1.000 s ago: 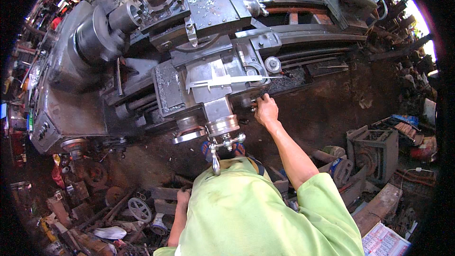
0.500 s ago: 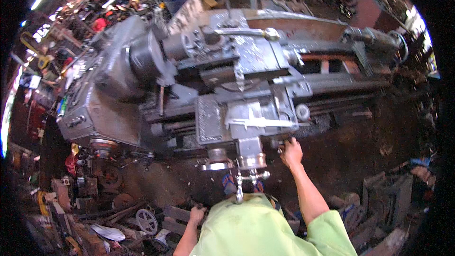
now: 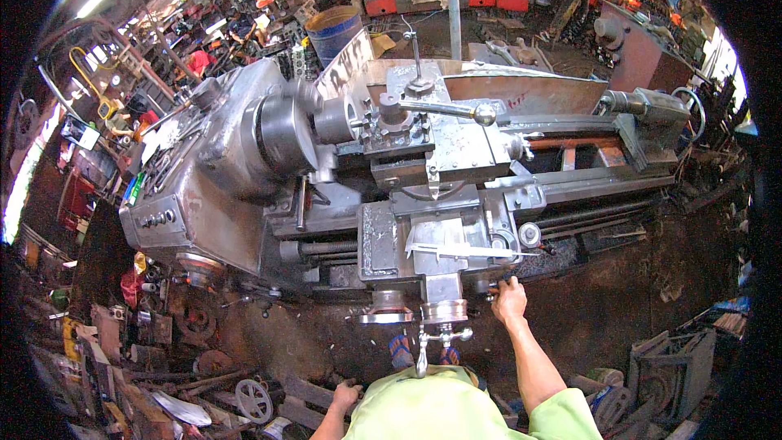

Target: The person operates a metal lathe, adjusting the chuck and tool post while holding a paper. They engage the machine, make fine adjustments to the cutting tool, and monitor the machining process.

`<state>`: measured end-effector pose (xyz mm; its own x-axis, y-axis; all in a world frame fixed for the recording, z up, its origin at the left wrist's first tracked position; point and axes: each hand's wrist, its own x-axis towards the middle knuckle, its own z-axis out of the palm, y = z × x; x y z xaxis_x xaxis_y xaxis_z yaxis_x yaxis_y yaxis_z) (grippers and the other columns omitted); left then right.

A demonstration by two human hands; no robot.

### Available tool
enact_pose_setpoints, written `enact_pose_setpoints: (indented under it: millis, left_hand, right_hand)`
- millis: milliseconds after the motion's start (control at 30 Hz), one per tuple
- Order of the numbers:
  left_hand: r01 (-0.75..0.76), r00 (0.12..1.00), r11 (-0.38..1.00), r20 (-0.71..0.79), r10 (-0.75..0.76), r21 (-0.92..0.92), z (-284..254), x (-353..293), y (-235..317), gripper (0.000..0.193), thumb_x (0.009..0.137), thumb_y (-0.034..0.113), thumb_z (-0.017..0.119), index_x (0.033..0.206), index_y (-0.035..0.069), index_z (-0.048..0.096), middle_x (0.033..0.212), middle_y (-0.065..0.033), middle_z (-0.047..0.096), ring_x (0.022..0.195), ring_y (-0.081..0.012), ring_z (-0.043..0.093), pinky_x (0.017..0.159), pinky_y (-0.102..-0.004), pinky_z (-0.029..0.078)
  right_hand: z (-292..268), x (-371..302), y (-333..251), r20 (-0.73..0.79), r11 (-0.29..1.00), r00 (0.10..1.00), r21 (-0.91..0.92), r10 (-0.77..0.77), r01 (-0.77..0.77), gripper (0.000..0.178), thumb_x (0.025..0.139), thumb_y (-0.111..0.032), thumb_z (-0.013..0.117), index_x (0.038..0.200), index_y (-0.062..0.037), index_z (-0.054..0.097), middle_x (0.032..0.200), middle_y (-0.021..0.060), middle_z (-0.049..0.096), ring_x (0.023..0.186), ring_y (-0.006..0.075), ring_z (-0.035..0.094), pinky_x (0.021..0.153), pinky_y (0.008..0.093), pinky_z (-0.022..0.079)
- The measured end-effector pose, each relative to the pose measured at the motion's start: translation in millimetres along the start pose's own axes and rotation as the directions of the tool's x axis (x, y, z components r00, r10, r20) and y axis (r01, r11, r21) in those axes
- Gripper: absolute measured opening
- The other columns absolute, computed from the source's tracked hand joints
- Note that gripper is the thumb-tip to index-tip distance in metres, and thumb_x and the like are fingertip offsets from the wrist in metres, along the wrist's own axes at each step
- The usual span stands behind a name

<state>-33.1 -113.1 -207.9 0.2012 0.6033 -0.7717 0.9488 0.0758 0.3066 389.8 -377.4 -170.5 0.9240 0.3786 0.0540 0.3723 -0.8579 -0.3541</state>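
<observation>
In front of me stands a large metal lathe [image 3: 244, 159]. At the lower right of its carriage, my right hand [image 3: 509, 300] is closed around a small dark lever [image 3: 494, 291]. My left hand [image 3: 346, 396] is low beside my body, its fingers curled; whatever may be in them is hidden. A white caliper [image 3: 464, 252] lies across the cross slide, above the handwheel with its ball crank [image 3: 444, 336]. Farther back are the tool post [image 3: 395, 126] with its long ball-ended handle [image 3: 444, 107] and the chuck [image 3: 281, 134], whose jaws look blurred beside a cylindrical workpiece [image 3: 334, 120].
At the right end of the bed sits the tailstock [image 3: 652, 106]. A blue drum [image 3: 334, 33] and a pole [image 3: 453, 4] stand behind the lathe. Scrap metal and a spoked wheel [image 3: 253, 401] crowd the floor at lower left; a metal frame [image 3: 669, 367] stands at lower right.
My view has tilted, so the lathe sits lower in the picture and looks sharper. My right hand stays on the lever. My left hand remains low by my side.
</observation>
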Motion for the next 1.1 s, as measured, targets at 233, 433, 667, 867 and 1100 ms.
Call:
enact_pose_setpoints:
  millis: [233,433,667,867,1100]
  left_hand:
    - [-0.01,1.0,0.994,0.001,0.009,0.112,-2.2,6.0,-2.3,0.056,0.08,0.029,0.068,0.129,0.006,0.056,0.124,-0.0206,0.06,0.115,-0.0309,0.058,0.097,-0.0362,0.044]
    - [0.005,1.0,0.996,0.015,-0.006,0.084,-2.5,7.2,-3.5,0.055,0.079,0.03,0.068,0.126,0.003,0.058,0.123,-0.0209,0.06,0.116,-0.0312,0.057,0.098,-0.0361,0.044]
    - [-0.032,0.999,0.998,-0.015,0.033,0.055,-8.9,-1.9,-7.2,0.055,0.078,0.031,0.07,0.122,0.0,0.06,0.119,-0.0215,0.063,0.113,-0.0324,0.059,0.096,-0.0372,0.045]
    - [0.05,0.994,0.999,-0.098,-0.049,0.014,-15.7,4.4,-26.1,0.052,0.077,0.031,0.071,0.119,0.002,0.062,0.117,-0.0204,0.064,0.113,-0.031,0.059,0.095,-0.0361,0.046]
    - [0.008,0.997,0.999,-0.072,-0.006,0.036,-9.0,12.1,-43.6,0.054,0.077,0.031,0.07,0.121,0.001,0.061,0.117,-0.0197,0.064,0.111,-0.0299,0.06,0.095,-0.0363,0.046]
  right_hand:
    - [-6.3,-0.9,-3.2,-0.033,0.999,0.999,0.033,-0.007,0.008,0.014,0.07,-0.008,0.064,0.083,-0.0062,0.065,0.094,0.0154,0.054,0.086,0.0356,0.058,0.075,0.0462,0.05]
    - [-4.7,-0.6,-2.6,-0.022,1.0,1.0,0.007,0.002,-0.002,0.015,0.071,-0.01,0.066,0.086,-0.0088,0.068,0.098,0.0139,0.056,0.085,0.0342,0.059,0.074,0.0444,0.052]
    - [2.5,0.1,25.9,0.155,0.988,0.984,-0.138,0.086,-0.065,0.026,0.073,-0.017,0.067,0.097,-0.0103,0.063,0.105,0.0152,0.055,0.091,0.0352,0.061,0.073,0.0479,0.052]
    - [23.3,12.2,40.8,0.363,0.969,0.909,-0.209,0.206,-0.136,0.045,0.07,-0.014,0.071,0.112,-0.0119,0.054,0.113,0.016,0.055,0.107,0.0377,0.058,0.081,0.0525,0.051]
    - [22.5,11.2,38.3,0.345,0.966,0.91,-0.2,0.228,-0.166,0.043,0.07,-0.011,0.069,0.11,-0.0101,0.053,0.113,0.0179,0.054,0.102,0.0394,0.06,0.08,0.0523,0.052]
